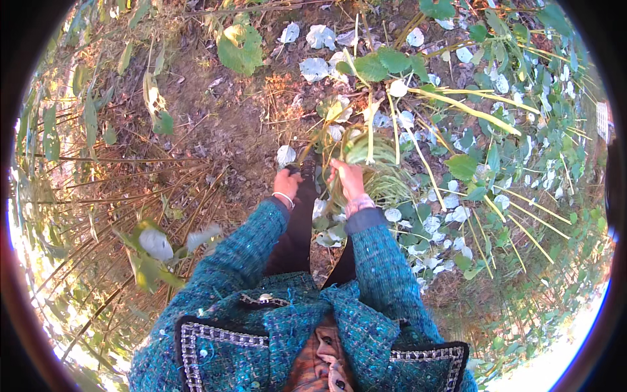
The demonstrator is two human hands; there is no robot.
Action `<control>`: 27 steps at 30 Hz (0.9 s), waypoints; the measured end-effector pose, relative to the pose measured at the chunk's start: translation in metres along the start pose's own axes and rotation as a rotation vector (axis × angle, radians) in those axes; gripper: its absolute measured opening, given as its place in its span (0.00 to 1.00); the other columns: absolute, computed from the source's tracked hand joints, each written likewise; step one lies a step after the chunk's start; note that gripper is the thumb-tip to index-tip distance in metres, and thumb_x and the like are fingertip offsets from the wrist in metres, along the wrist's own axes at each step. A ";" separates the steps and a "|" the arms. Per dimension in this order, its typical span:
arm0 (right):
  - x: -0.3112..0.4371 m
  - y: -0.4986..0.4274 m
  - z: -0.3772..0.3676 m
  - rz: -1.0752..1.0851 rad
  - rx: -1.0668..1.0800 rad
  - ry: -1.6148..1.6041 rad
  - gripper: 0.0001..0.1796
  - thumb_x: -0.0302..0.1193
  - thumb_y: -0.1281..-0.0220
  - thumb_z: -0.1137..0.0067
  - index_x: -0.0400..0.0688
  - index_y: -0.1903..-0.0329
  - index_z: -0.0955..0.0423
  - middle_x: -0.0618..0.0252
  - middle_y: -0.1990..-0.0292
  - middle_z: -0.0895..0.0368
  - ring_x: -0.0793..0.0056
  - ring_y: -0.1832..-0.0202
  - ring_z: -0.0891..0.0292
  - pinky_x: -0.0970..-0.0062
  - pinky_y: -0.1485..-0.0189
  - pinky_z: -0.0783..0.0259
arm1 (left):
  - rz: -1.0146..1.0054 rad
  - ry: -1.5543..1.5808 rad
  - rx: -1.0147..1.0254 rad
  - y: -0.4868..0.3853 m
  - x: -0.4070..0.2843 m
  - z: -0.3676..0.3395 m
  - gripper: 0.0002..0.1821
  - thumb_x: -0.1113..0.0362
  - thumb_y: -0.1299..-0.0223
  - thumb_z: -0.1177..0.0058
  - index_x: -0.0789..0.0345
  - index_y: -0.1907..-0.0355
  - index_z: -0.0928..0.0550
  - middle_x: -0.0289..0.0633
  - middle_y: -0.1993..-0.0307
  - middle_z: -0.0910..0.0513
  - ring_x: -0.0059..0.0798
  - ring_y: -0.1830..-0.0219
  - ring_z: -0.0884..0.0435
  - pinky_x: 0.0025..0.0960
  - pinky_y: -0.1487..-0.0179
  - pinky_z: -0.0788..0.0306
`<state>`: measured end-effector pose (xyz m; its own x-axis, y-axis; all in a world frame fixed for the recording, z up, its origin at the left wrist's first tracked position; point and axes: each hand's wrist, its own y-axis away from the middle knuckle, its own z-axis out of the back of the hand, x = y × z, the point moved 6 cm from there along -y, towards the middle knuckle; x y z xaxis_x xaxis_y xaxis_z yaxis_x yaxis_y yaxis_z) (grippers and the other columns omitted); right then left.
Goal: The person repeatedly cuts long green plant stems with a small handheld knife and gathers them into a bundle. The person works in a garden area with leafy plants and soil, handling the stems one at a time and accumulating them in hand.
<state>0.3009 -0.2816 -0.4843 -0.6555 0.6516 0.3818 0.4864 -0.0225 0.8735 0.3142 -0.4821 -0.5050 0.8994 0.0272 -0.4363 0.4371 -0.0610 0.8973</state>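
Note:
My left hand (285,185), with a white bracelet at the wrist, is curled around a small dark object (293,169) that is mostly hidden by the fingers. To the right of it, my right hand (349,179) has its fingers closed on thin plant strips (335,188), partly blurred. Around and beyond that hand is a blurred bundle of pale green plant strips (387,183). Whether the held strips are part of this bundle, I cannot tell. Both hands are in front of my dark-trousered legs (294,235).
Cut pale stalks (470,112) lie to the right among leaves with whitish undersides (458,214). Brown standing stems (147,201) fan out on the left. Beyond my hands is bare soil (230,112) with leaf litter. A blurred leafy stem (156,245) is near my left sleeve.

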 end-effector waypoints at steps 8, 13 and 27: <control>-0.024 -0.040 -0.024 -0.184 0.153 0.065 0.10 0.32 0.51 0.34 0.41 0.75 0.25 0.71 0.83 0.28 0.80 0.83 0.33 0.79 0.80 0.37 | -0.014 -0.370 -0.112 0.045 -0.036 -0.046 0.06 0.67 0.38 0.55 0.64 0.72 0.28 0.31 0.83 0.31 0.17 0.89 0.39 0.24 0.87 0.50; -0.030 -0.012 -0.031 -0.216 0.106 -0.130 0.10 0.32 0.51 0.32 0.42 0.74 0.25 0.69 0.81 0.27 0.80 0.81 0.32 0.79 0.78 0.35 | 0.141 0.037 -0.112 0.015 -0.041 -0.033 0.04 0.67 0.37 0.56 0.63 0.69 0.29 0.29 0.85 0.35 0.15 0.88 0.40 0.22 0.87 0.51; -0.011 0.010 -0.031 -0.211 0.141 -0.151 0.10 0.32 0.49 0.35 0.40 0.66 0.20 0.71 0.78 0.25 0.83 0.76 0.31 0.80 0.72 0.34 | 0.166 0.195 0.041 0.000 -0.026 -0.041 0.03 0.70 0.40 0.53 0.65 0.66 0.30 0.36 0.77 0.26 0.15 0.85 0.38 0.19 0.86 0.48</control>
<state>0.2951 -0.3126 -0.4701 -0.6624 0.7365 0.1371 0.4304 0.2243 0.8743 0.2911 -0.4420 -0.4908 0.9440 0.2054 -0.2584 0.2864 -0.1208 0.9505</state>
